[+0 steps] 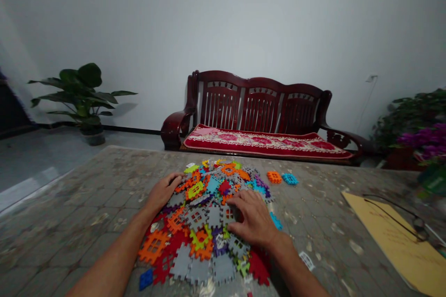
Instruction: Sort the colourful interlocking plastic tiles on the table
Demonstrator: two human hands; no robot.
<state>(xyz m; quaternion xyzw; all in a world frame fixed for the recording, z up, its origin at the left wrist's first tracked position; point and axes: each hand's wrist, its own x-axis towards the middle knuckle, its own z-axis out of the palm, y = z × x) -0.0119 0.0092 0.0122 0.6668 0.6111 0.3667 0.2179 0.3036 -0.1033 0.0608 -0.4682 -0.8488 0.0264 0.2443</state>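
A heap of flat interlocking plastic building pieces, in grey, orange, red, blue, purple and lime, lies in front of me. Several have window cut-outs. At the heap's left side rests my left hand, fingers stretched over its edge beside an orange piece. My right hand arches over the right side, thumb apart from the fingers. Between them lies a grey window piece; whether they touch it I cannot tell. Nearer to me are grey panels and an orange window piece.
Beyond the heap, an orange block and a blue block sit apart on the patterned tablecloth. Eyeglasses lie on a yellow folder at right. A wooden bench stands behind the table.
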